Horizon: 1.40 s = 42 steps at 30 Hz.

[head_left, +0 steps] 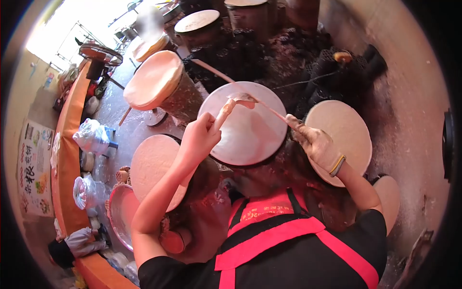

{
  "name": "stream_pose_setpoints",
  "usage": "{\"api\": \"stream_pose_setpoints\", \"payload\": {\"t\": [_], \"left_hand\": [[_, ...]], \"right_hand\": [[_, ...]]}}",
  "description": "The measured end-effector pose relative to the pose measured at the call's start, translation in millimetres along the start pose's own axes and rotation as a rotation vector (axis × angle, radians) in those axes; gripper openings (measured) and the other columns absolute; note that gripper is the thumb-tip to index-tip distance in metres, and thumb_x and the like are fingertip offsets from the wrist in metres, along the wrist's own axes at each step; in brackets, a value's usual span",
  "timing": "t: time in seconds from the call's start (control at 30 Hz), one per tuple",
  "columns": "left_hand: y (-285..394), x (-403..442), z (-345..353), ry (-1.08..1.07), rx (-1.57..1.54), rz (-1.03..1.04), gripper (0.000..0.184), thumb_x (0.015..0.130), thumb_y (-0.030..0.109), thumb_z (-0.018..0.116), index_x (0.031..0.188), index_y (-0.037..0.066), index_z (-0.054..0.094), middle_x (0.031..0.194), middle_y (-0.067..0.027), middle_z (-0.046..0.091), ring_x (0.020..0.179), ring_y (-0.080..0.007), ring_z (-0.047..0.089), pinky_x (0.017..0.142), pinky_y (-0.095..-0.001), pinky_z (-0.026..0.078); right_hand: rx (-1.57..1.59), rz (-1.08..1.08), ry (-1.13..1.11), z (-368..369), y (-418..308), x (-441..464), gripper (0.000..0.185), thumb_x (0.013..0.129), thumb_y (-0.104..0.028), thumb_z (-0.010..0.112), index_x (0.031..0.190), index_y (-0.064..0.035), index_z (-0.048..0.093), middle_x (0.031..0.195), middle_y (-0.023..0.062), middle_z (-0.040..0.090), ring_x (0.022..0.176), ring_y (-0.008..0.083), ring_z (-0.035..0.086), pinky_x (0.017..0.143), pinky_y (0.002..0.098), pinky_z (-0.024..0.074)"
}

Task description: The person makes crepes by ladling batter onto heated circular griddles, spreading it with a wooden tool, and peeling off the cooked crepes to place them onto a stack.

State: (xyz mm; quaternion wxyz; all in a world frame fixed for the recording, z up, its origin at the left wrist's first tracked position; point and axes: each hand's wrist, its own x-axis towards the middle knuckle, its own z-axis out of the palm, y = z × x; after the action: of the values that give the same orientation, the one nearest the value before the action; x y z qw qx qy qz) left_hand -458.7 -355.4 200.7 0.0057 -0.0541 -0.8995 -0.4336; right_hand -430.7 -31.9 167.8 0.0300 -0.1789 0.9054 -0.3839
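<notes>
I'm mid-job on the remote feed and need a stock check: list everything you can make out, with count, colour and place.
Bare griddle: one, pale grey, centre
Scoop-like tool: one, pale brown, above the bare griddle
Stick: one, tan, slanting across the bare griddle
Coated round tops: two, beige, left and right of centre
Round stack: one, cream, upper left
Fan: one, dark, upper left
Basin: one, pinkish, lower left
Plastic-wrapped bundles: at least two, whitish, left
Long ledge: one, orange, left
Poster: one, mostly white, left wall
Far background: too dark or blurred to count
Apron: one, red, bottom
Left hand: one, bare, gripping the scoop-like tool
Right hand: one, whitish glove, gripping the stick
</notes>
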Motion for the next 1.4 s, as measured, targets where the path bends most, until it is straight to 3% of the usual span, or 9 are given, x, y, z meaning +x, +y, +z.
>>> {"api": "stream_pose_setpoints", "payload": {"t": [0.2, 0.3, 0.37, 0.53, 0.57, 0.63, 0.77, 1.23, 1.4], "left_hand": [[-18, 27, 98, 0.014, -0.129, -0.120, 0.025, 0.072, 0.010, 0.064, 0.091, -0.003, 0.055, 0.063, -0.0172, 0.061, 0.051, -0.0271, 0.060, 0.052, -0.0356, 0.048], [-53, 47, 161, 0.089, -0.103, -0.191, 0.028, 0.072, 0.013, 0.063, 0.093, -0.003, 0.053, 0.064, -0.0203, 0.061, 0.054, -0.0302, 0.063, 0.055, -0.0408, 0.050], [-83, 61, 194, 0.193, 0.013, -0.100, 0.028, 0.071, 0.015, 0.064, 0.093, -0.001, 0.055, 0.069, -0.0207, 0.062, 0.065, -0.0344, 0.063, 0.063, -0.0407, 0.049], [-59, 89, 183, 0.412, -0.060, -0.003, 0.028, 0.072, 0.018, 0.067, 0.091, 0.001, 0.057, 0.068, -0.0134, 0.061, 0.062, -0.0265, 0.061, 0.060, -0.0360, 0.048], [-48, 94, 169, 0.449, -0.120, 0.020, 0.027, 0.074, 0.019, 0.068, 0.090, 0.001, 0.057, 0.067, -0.0112, 0.061, 0.061, -0.0229, 0.060, 0.059, -0.0346, 0.047], [-14, 91, 134, 0.450, -0.406, 0.014, 0.023, 0.081, 0.020, 0.067, 0.089, 0.001, 0.057, 0.066, -0.0061, 0.058, 0.059, -0.0151, 0.057, 0.055, -0.0303, 0.045], [24, 64, 70, 0.330, -1.008, 0.058, 0.018, 0.093, 0.019, 0.056, 0.093, 0.001, 0.054, 0.068, -0.0013, 0.049, 0.054, -0.0104, 0.050, 0.050, -0.0230, 0.040], [-106, -198, 46, 0.149, -0.911, -0.798, 0.021, 0.092, 0.019, 0.061, 0.079, 0.006, 0.050, 0.061, 0.0002, 0.051, 0.042, -0.0037, 0.037, 0.037, -0.0182, 0.028], [-126, -214, 32, 0.108, -1.128, -0.822, 0.017, 0.092, 0.018, 0.061, 0.085, 0.006, 0.049, 0.065, -0.0014, 0.052, 0.043, -0.0033, 0.037, 0.037, -0.0173, 0.027]], "right_hand": [[0.895, 0.601, 0.059, 61, 81, -107, 0.049, 0.094, -0.031, 0.058, 0.139, -0.0149, 0.046, 0.081, -0.0041, 0.057, 0.056, 0.0008, 0.040, 0.045, 0.0190, 0.0308], [0.890, 0.492, 0.230, 126, 110, -131, 0.047, 0.094, -0.022, 0.059, 0.136, -0.0040, 0.047, 0.115, 0.0058, 0.060, 0.091, 0.0102, 0.057, 0.076, 0.0229, 0.0453], [0.684, 0.341, 0.319, 144, 109, -127, 0.045, 0.094, -0.017, 0.057, 0.132, 0.0047, 0.047, 0.139, 0.0133, 0.047, 0.132, 0.0180, 0.039, 0.109, 0.0282, 0.0281], [0.680, 0.326, 0.469, 178, 102, -70, 0.041, 0.095, -0.011, 0.053, 0.132, 0.0055, 0.046, 0.140, 0.0129, 0.047, 0.131, 0.0169, 0.041, 0.107, 0.0263, 0.0298], [0.404, 0.194, 0.593, 204, 124, -50, 0.043, 0.096, -0.015, 0.053, 0.137, -0.0055, 0.046, 0.115, 0.0081, 0.063, 0.102, 0.0153, 0.061, 0.087, 0.0261, 0.0489], [0.916, 0.552, 0.347, 187, 96, -20, 0.044, 0.096, -0.022, 0.053, 0.139, -0.0206, 0.045, 0.080, -0.0001, 0.060, 0.056, 0.0100, 0.056, 0.048, 0.0258, 0.0467], [1.465, 0.676, 0.246, 160, 62, 6, 0.042, 0.096, -0.028, 0.053, 0.137, -0.0321, 0.045, 0.060, -0.0046, 0.044, 0.036, 0.0043, 0.031, 0.031, 0.0227, 0.0247], [1.201, 0.595, 0.513, 238, 22, 88, 0.040, 0.093, -0.027, 0.053, 0.133, -0.0222, 0.049, 0.056, -0.0038, 0.043, 0.037, 0.0078, 0.038, 0.032, 0.0245, 0.0326], [1.092, 0.602, 0.098, 210, 9, 97, 0.037, 0.093, -0.034, 0.057, 0.129, -0.0294, 0.053, 0.060, -0.0039, 0.045, 0.037, 0.0059, 0.035, 0.032, 0.0239, 0.0264]]}}
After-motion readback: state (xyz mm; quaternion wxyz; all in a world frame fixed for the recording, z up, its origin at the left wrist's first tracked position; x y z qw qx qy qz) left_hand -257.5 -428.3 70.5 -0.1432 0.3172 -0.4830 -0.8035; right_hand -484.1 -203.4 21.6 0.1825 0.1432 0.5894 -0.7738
